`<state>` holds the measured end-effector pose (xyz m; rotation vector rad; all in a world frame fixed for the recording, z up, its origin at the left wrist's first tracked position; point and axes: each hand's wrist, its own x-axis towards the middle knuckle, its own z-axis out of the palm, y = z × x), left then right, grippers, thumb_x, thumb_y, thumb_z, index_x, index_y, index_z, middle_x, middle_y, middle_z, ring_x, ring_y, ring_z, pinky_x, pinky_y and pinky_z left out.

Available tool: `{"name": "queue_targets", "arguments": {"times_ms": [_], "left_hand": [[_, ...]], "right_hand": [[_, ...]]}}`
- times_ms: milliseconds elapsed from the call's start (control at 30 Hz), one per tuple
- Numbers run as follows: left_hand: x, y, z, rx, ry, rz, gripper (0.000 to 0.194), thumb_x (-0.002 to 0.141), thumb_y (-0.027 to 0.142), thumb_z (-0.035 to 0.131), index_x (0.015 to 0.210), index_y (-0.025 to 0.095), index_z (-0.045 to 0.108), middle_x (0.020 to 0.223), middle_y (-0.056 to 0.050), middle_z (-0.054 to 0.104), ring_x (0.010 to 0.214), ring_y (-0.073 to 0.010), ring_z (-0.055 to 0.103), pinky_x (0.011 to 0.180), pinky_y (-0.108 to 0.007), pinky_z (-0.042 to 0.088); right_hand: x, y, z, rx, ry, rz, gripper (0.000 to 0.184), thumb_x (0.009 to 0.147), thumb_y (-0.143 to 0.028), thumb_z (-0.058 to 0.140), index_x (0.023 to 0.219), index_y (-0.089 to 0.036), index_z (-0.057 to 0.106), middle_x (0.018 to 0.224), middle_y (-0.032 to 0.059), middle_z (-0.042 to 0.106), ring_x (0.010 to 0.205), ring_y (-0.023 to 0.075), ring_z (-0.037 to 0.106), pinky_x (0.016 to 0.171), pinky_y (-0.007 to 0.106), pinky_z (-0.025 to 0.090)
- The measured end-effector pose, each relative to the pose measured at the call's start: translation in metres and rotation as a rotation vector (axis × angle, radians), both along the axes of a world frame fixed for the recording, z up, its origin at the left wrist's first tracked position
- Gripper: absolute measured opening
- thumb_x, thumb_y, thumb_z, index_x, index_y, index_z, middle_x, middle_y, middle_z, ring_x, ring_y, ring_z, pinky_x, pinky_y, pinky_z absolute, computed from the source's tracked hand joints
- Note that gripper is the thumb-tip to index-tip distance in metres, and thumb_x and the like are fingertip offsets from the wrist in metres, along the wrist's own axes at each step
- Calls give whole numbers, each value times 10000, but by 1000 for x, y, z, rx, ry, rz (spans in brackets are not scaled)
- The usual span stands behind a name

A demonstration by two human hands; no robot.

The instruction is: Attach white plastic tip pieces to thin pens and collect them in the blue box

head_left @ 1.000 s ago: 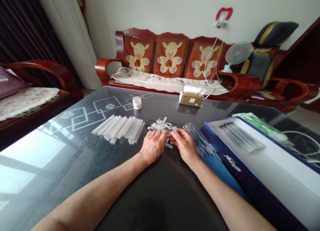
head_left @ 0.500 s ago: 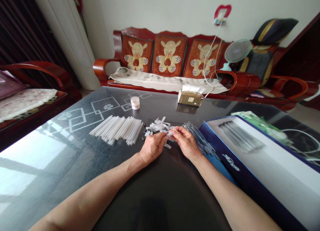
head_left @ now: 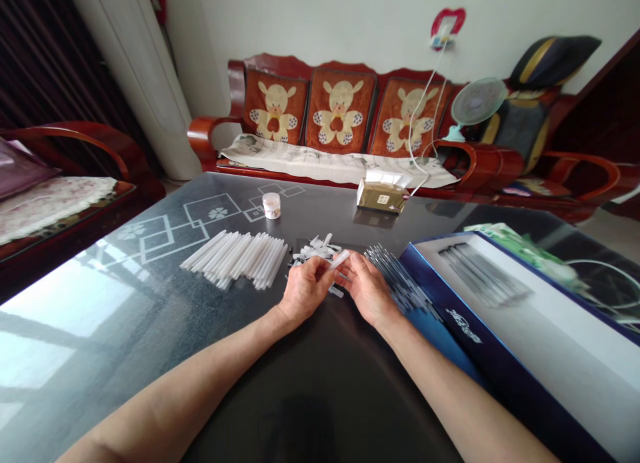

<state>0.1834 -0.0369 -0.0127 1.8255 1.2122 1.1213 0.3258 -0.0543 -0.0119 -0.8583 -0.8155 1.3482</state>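
Note:
Over a loose pile of short translucent white pieces (head_left: 320, 248), my left hand (head_left: 306, 288) pinches one small translucent white cap-like piece (head_left: 340, 259) between thumb and fingers. My right hand (head_left: 369, 288) is close beside it, palm turned inward, fingers partly curled and apart around the piece's far side. Whether its fingertips touch the piece is hard to make out. Left of the hands lies a row of white translucent tubes (head_left: 235, 257), like pen barrels. Thin dark rods like pen refills (head_left: 400, 273) lie just right of my right hand.
On the right, a blue-sided open box (head_left: 530, 329) with a white inside holds several clear, dark-tipped pens (head_left: 480, 273). A small round tub (head_left: 271, 205) and a tissue pack (head_left: 382, 195) stand farther back on the dark glossy table (head_left: 150, 303). Green packaging (head_left: 525, 249) lies beyond the box.
Both hands were pinched together at a white piece. Now the right fingers have loosened and turned palm inward, while the left hand holds the piece tilted up.

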Motion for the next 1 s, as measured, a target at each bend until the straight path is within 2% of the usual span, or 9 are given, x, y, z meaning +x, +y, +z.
{"name": "queue_targets", "arguments": {"times_ms": [100,233,367,467,567,667,767,867,1000], "left_hand": [[-1,1,-7,251,180,110,146,815,290,658,756,175,589,666,14,611,600,-107,567,598,-216,447],[0,1,-15,482,294,106,132,863,297,621,819,174,600,772,-15,609,687,-130,595,648,-232,489],[0,0,-18,585,287,74,108,905,278,562,921,182,609,838,-27,608,774,-138,617,706,-234,516],[0,0,-19,581,261,78,125,917,282,537,894,179,605,813,-25,607,751,-135,613,696,-233,513],[1,-1,-17,492,206,49,138,916,274,533,845,181,608,751,-10,629,687,-122,611,667,-221,495],[2,-5,-10,314,139,15,129,896,275,560,830,184,623,703,4,658,617,-103,605,622,-202,468],[4,-9,-4,107,61,-18,164,880,325,575,831,184,642,629,18,639,540,-88,584,559,-188,442],[5,-8,-1,-131,-91,-140,260,872,411,557,802,171,631,590,23,620,466,-78,566,481,-179,424],[7,-3,-1,-493,-303,-266,365,838,502,543,758,151,598,551,14,608,370,-75,513,342,-168,329]], "right_hand": [[-8,-3,-1,-18,-13,-32,323,766,-509,696,891,-217,637,898,7,698,834,146,639,724,258,519],[-15,-8,-2,-30,10,-76,287,727,-465,746,803,-213,632,801,-16,682,738,125,633,659,238,508],[-20,-10,-3,-54,55,-177,257,668,-404,800,767,-215,656,803,-14,700,732,128,642,664,251,518],[-20,-10,-3,-75,33,-215,254,674,-405,792,821,-226,688,872,7,724,786,153,660,687,276,530],[-18,-9,-2,-26,-7,-214,248,703,-414,771,857,-229,707,884,14,730,823,174,668,725,301,538],[-17,-9,-3,22,-41,-204,240,726,-421,753,865,-230,712,872,16,733,829,184,671,745,315,542],[-15,-7,-6,58,-74,-205,249,738,-431,741,876,-227,709,877,23,735,836,188,671,754,322,544],[-5,-1,-5,54,-69,-197,280,712,-444,754,872,-221,701,844,27,732,783,183,668,729,332,550],[23,12,0,57,-12,-313,313,669,-451,770,860,-221,677,769,13,711,766,168,669,742,327,543]]}}
